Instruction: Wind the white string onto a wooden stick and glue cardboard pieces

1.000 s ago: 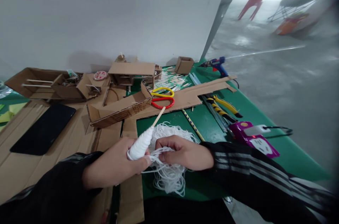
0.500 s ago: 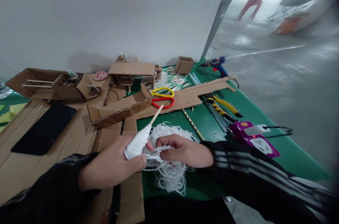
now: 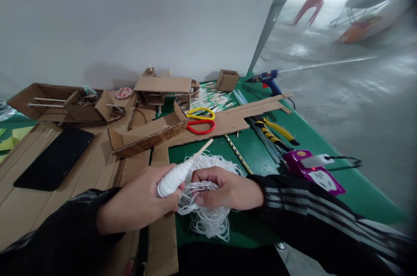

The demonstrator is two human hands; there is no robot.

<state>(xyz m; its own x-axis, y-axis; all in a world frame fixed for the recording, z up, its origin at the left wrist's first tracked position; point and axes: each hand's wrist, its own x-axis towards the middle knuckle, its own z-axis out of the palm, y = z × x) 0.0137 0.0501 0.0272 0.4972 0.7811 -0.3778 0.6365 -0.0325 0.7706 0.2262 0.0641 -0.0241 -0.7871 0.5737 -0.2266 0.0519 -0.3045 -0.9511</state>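
My left hand (image 3: 146, 197) is closed round a stick wound thickly with white string (image 3: 174, 179). The stick's bare wooden tip (image 3: 204, 147) slants up to the right. Strands of loose string pass between the fingers of my right hand (image 3: 224, 187), which is closed on them. Under and around both hands lies a tangled heap of white string (image 3: 210, 221) on the green tabletop. Scissors with one yellow and one red handle loop (image 3: 201, 127) lie just beyond the heap, their blades hidden by a cardboard tray (image 3: 148, 137).
A black phone (image 3: 55, 158) rests on cardboard at left. Cardboard boxes (image 3: 163, 85) stand along the wall. On the right are a blue glue gun (image 3: 269, 79), yellow-black pliers (image 3: 276, 131) and a purple power strip (image 3: 312, 171) with a plug in it. The table's right edge drops to the floor.
My left hand has tilted the wound stick further to the right, bringing its tip lower. My right hand's fingers have shifted slightly on the loose strands.
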